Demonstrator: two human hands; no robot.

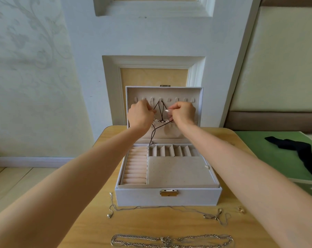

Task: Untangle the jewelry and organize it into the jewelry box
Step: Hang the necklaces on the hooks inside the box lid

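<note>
— Two hands up at the lid (pixel 196 97) of the jewelry box (pixel 167 196). What have they got?

— The dark cord necklace (pixel 152 136). It hangs from the row of hooks (pixel 176 99) at the far side, and its tail trails down to the tray nearer us.

— Heavy?

— Hardly, I'd say. It looks light, limp and soft, more likely to snag than slip. Best held close to the pale beaded stretch (pixel 161 121), not by the loose tail.

— And the fingers?

— On the right hand (pixel 183 113) the fingers (pixel 167 110) are curled together, pinching the cord right of the beads. The left hand (pixel 140 116) is bunched the same way on the left. It's pinching too, though I can't tell which strand.

— The rest?

— A thin silver chain (pixel 151 208) and a heavy chain (pixel 171 238) lie on the surface (pixel 90 221), near side of the box. The thin one looks easy to kink.
</note>
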